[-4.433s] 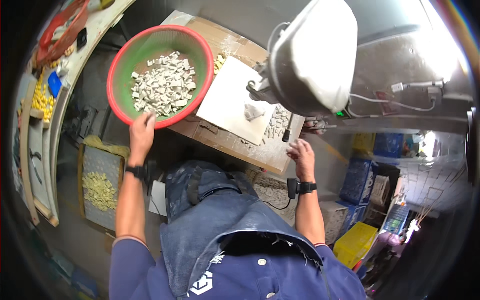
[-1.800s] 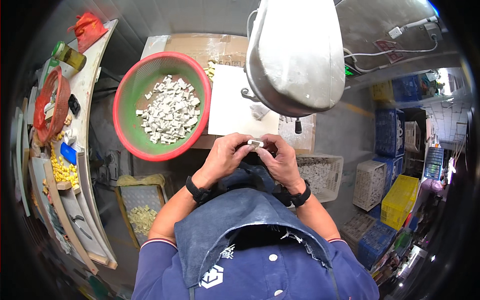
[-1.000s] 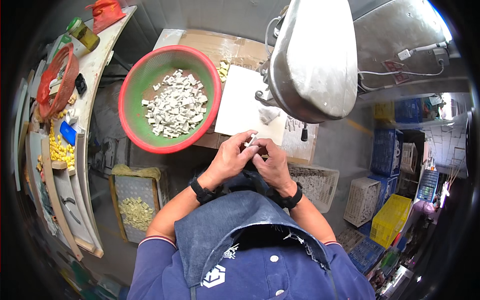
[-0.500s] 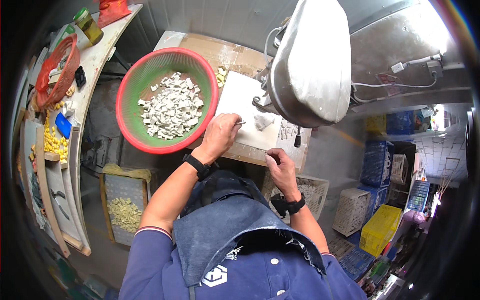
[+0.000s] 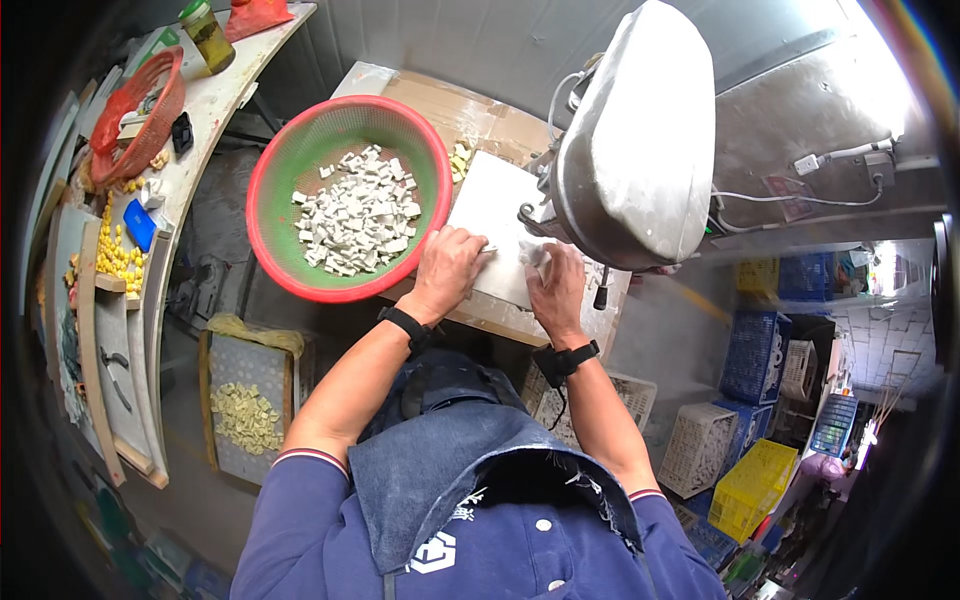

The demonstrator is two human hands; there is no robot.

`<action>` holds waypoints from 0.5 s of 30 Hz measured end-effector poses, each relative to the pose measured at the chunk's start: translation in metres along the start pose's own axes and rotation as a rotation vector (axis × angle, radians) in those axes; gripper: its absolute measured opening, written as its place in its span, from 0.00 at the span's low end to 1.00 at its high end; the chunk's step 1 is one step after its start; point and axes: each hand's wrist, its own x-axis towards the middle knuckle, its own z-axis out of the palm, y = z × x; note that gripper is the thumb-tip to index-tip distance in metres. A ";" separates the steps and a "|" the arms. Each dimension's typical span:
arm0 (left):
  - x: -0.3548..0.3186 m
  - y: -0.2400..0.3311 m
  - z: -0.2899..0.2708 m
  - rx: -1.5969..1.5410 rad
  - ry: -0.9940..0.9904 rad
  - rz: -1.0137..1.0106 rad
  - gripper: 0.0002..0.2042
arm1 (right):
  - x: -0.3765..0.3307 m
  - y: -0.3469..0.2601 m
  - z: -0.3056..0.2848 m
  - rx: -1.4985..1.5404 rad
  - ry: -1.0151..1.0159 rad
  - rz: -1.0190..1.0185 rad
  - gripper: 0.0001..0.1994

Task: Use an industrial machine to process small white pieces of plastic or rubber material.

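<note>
My left hand (image 5: 449, 268) rests over the near edge of a white board (image 5: 490, 200), fingers curled. A small whitish piece (image 5: 488, 248) shows at its thumb and fingertips. My right hand (image 5: 557, 290) reaches under the metal machine head (image 5: 640, 130), with its fingers closed together beside a small pale block (image 5: 532, 254); what they grip is hidden. To the left of my left hand stands a red-rimmed green basket (image 5: 262, 235) holding many small white pieces (image 5: 358, 215).
Behind the board lie a few yellowish pieces (image 5: 460, 160) on cardboard (image 5: 440, 100). A side bench (image 5: 190, 150) at left carries a red basket (image 5: 165, 120) and a jar (image 5: 207, 38). Below is a tray (image 5: 240, 465) of pale yellow pieces. Stacked crates (image 5: 755, 485) stand at right.
My right hand has moved up and forward from the board's near edge to the pale block under the machine. The left hand stays close to its place, still with the small piece.
</note>
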 end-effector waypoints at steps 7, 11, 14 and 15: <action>0.015 -0.005 0.005 -0.040 -0.023 -0.020 0.09 | -0.005 -0.001 -0.002 0.053 -0.075 -0.086 0.28; 0.019 -0.006 0.014 -0.043 -0.032 -0.011 0.09 | -0.004 0.000 -0.004 0.041 -0.092 -0.093 0.31; 0.020 -0.004 0.017 -0.024 -0.040 -0.016 0.09 | -0.004 0.001 -0.004 0.021 -0.089 -0.109 0.31; 0.020 -0.004 0.016 -0.011 -0.050 -0.012 0.08 | -0.004 0.002 -0.005 0.033 -0.095 -0.098 0.32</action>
